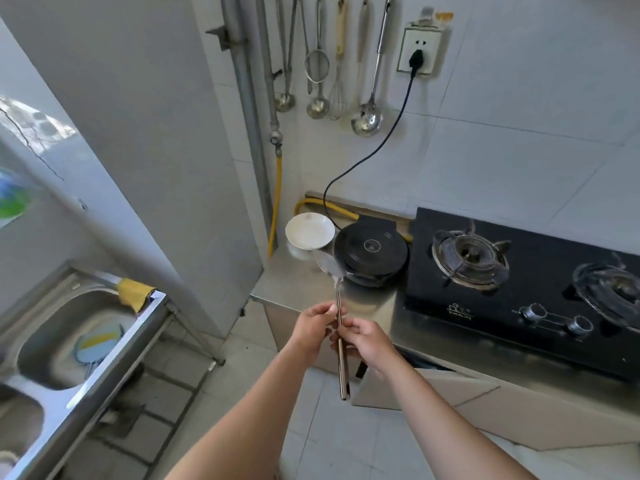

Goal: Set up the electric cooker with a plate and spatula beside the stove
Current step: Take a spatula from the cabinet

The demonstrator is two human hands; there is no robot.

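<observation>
The steel sink (55, 327) at eight o'clock held a pale blue and yellow object, too blurred to name, and a yellow cloth (135, 293) was draped over its far rim. A shallow white plate (309, 231) sat on the steel counter (294, 285), touching the nine o'clock side of the round black electric cooker (371, 251). The glossy black gas stove (502, 306) with two burners lay at the cooker's three o'clock. A black cord (388, 140) ran from behind the cooker up to a wall socket (419, 51) at one o'clock. Metal ladles (367, 119), a whisk and a strainer hung on the white tiled wall at twelve o'clock. Before the counter edge, the left hand (313, 327) and right hand (367, 341) both pinched the thin handle of the metal spatula (342, 365), fingers curled round it. Its blade pointed to twelve o'clock, between plate and cooker.
</observation>
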